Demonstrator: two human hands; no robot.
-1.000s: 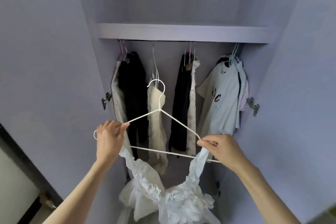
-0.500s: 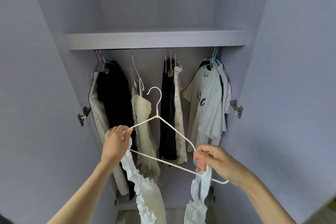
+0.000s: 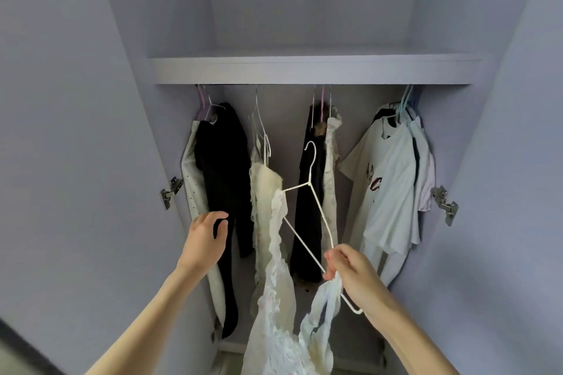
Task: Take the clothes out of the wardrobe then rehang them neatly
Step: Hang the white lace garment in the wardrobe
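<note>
The left hand (image 3: 204,239) has let go of the thin white wire hanger (image 3: 315,216): half a second ago it gripped the hanger's left end, and now it is free, with fingers loosely curled and holding nothing, just in front of the long black garment (image 3: 224,179) that hangs to its far side. The right hand (image 3: 350,272) alone carries the hanger now, pinching its lower right end together with one strap of the white ruffled strappy dress (image 3: 278,307). Because only one end is held, the hanger has tipped steeply; its hook (image 3: 311,151) points up and away from the right hand, and the left arm of the hanger stands high above the left hand. The other strap of the dress is draped over that raised arm, and the body of the dress falls between the two hands, down out of the picture. The dress seems to be on the hanger, though not evenly. I judge that the free left hand is reaching in to part the hanging clothes, beside the cream lace garment (image 3: 263,192), and make a gap under the lilac shelf (image 3: 313,70). The rail itself is hidden, so the hook must be guided carefully.
</note>
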